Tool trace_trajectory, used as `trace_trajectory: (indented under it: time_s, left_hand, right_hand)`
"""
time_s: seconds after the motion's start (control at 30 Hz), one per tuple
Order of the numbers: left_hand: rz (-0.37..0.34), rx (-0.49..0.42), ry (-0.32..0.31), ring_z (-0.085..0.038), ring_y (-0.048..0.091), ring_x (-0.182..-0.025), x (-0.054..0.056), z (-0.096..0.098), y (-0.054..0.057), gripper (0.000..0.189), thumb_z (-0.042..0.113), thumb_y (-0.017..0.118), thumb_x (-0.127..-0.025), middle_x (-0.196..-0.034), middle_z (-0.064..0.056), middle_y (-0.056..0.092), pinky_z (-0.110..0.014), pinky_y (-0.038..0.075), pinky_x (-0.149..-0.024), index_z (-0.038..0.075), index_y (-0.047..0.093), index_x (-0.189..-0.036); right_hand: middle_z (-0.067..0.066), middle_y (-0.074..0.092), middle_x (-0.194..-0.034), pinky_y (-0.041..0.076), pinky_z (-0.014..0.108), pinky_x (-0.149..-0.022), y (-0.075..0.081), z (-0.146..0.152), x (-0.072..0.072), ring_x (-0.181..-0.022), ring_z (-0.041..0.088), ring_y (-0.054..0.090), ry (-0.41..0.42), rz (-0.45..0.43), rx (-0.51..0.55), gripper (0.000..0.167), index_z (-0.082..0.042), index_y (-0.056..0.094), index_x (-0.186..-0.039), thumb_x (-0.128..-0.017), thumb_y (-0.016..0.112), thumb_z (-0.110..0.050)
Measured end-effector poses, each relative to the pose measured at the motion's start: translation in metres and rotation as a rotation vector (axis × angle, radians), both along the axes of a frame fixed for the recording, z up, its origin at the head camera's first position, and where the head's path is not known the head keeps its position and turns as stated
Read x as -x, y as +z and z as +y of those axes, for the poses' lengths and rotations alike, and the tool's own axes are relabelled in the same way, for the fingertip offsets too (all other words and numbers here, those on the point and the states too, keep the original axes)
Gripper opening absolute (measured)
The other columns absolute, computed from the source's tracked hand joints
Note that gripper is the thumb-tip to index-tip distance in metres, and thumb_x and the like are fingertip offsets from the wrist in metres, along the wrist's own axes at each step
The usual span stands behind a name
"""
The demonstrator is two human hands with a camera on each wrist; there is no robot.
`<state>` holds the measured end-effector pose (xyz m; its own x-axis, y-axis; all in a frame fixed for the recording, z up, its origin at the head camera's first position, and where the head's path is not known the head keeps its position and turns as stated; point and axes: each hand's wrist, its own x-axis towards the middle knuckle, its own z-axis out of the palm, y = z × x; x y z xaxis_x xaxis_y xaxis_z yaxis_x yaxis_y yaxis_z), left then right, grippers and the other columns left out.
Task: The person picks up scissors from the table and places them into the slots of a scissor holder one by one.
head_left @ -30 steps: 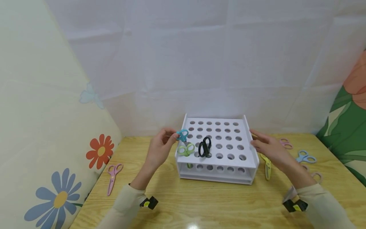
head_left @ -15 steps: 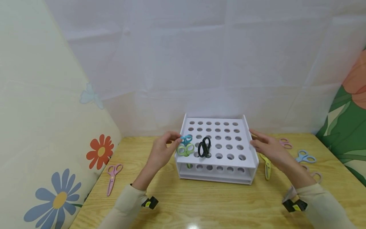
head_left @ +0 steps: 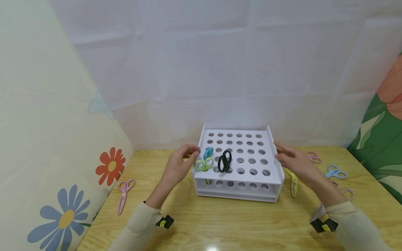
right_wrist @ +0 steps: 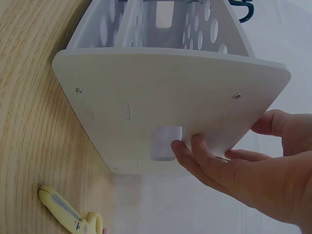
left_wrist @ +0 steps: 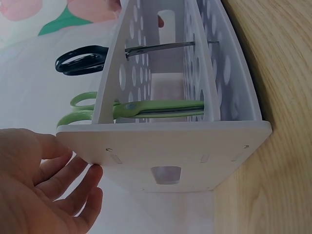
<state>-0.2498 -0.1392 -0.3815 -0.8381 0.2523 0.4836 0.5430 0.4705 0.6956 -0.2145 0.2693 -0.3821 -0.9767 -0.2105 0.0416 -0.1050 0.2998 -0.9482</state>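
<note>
The left hand [head_left: 179,163] has let go of the teal scissors [head_left: 208,153], which one second ago were between its fingertips. Now they stand in the white rack [head_left: 236,178], at its left side, just behind the green scissors [head_left: 205,167]; their handles are also turned, showing more narrow than half a second ago. The left hand is partly open, with bent fingers at the rack's left panel, and holds no scissors. The right hand [head_left: 293,161] keeps its place: slightly bent fingers rest against the right panel, without scissors. The black scissors [head_left: 224,164] stay in the rack. On the table [head_left: 226,223], the yellow scissors [head_left: 293,184] have not moved.
</note>
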Motion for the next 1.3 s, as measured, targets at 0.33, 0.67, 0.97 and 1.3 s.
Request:
trace_trajectory:
  time_s: [0.33,0.67,0.97,1.3]
  left_hand:
    - [-0.023,-0.012,0.034,-0.017,0.064,-0.104,-0.003,-0.006,0.007,0.025,0.026,0.061,-0.104,-0.116,0.001,0.07,-0.041,0.051,-0.091,0.011,0.068,-0.122]
    - [0.013,-0.011,0.037,-0.016,0.065,-0.1,-0.008,-0.016,0.016,0.024,0.024,0.061,-0.104,-0.113,0.001,0.07,-0.04,0.052,-0.089,0.01,0.066,-0.123]
    - [0.023,0.093,0.053,-0.02,0.065,-0.104,-0.007,-0.044,0.005,0.026,0.023,0.059,-0.105,-0.114,-0.004,0.069,-0.044,0.052,-0.091,0.007,0.065,-0.125]
    - [-0.035,0.247,0.187,-0.03,0.063,-0.106,-0.017,-0.092,-0.022,0.034,0.029,0.057,-0.106,-0.118,-0.012,0.068,-0.053,0.05,-0.088,0.005,0.061,-0.13]
  right_hand:
    - [0.028,0.028,-0.159,0.044,0.037,-0.103,0.0,-0.001,0.0,-0.139,0.04,0.039,-0.024,0.003,-0.016,0.068,-0.009,0.021,-0.162,-0.107,0.054,-0.029]
    - [0.027,0.028,-0.16,0.04,0.044,-0.106,0.002,0.0,0.001,-0.14,0.04,0.038,-0.03,-0.025,-0.025,0.069,-0.013,0.02,-0.163,-0.107,0.055,-0.032]
    - [0.026,0.028,-0.16,0.042,0.042,-0.104,0.003,-0.002,0.003,-0.139,0.04,0.04,-0.048,-0.024,-0.036,0.069,-0.012,0.021,-0.163,-0.106,0.055,-0.031]
    - [0.028,0.029,-0.159,0.041,0.046,-0.106,0.003,-0.003,0.002,-0.138,0.041,0.041,-0.043,-0.028,-0.018,0.068,-0.01,0.021,-0.163,-0.106,0.054,-0.027]
